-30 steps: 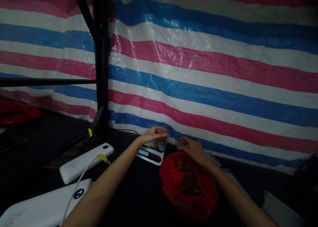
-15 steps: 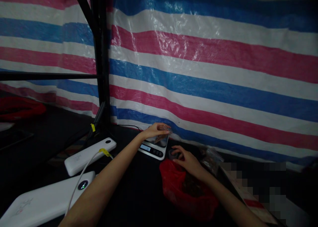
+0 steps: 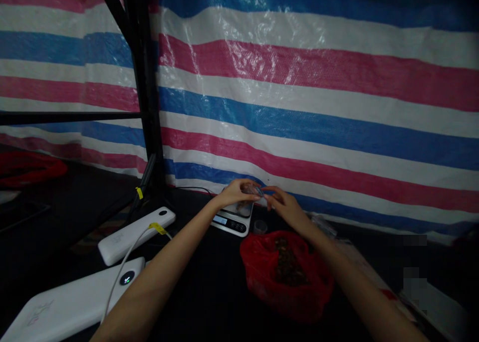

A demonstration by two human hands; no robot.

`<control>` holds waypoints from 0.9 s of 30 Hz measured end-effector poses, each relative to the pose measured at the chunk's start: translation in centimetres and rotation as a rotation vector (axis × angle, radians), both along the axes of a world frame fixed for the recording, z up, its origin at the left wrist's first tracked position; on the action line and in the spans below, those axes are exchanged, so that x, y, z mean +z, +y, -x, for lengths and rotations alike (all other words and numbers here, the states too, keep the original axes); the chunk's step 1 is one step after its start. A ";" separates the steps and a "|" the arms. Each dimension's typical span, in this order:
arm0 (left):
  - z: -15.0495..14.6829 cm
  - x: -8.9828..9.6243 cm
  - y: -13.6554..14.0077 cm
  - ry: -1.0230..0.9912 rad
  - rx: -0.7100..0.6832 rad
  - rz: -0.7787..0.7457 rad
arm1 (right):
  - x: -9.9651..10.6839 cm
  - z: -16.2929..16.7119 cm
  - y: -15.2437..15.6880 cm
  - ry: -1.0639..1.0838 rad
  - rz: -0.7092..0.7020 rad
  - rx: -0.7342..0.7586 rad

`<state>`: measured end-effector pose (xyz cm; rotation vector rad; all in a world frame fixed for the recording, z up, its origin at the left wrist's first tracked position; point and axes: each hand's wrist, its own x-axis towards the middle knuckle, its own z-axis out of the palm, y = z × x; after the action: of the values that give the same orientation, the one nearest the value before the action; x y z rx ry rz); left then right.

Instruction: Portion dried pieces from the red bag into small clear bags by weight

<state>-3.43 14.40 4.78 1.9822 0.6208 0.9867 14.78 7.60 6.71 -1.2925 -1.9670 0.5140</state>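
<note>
Above the digital scale (image 3: 231, 224), my left hand (image 3: 239, 192) is closed on a small clear plastic bag (image 3: 258, 191) with brownish contents low in it. My right hand (image 3: 284, 205) pinches the bag's upper edge from the other side, so both hands meet at its opening. The scale is white with a lit display and a shiny plate, partly hidden by the left hand and bag. A small clear cup (image 3: 260, 227) stands at the scale's right. Nearer to me, under my right forearm, lies an open red plastic bag (image 3: 258, 277) holding small brown pieces (image 3: 288, 264).
Two white power banks (image 3: 136, 235) with a white cable (image 3: 121, 269) lie at the left. Clear plastic bags (image 3: 324, 225) are beyond my right forearm. A black metal frame (image 3: 145, 92) and striped sheeting (image 3: 299, 97) stand behind. Another red bag (image 3: 33, 168) is far left.
My right hand has moved up and left from beside the small cup and red bag to the clear bag. My left hand stays above the scale, holding that bag.
</note>
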 end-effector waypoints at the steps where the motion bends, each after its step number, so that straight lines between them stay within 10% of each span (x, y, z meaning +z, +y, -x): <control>1: 0.0 0.0 0.0 0.014 0.005 -0.023 | 0.5 0.4 0.4 -0.015 0.015 0.038; 17: 1.1 -0.6 0.7 0.183 0.139 -0.115 | 0.3 2.6 2.0 -0.152 0.045 0.018; 27: 2.5 -1.2 1.4 -0.035 -0.044 0.177 | 0.8 3.1 2.5 -0.214 -0.160 -0.163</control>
<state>-5.95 15.76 3.53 1.8114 0.6206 0.9063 11.67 10.07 7.54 -1.4381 -2.0058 0.1396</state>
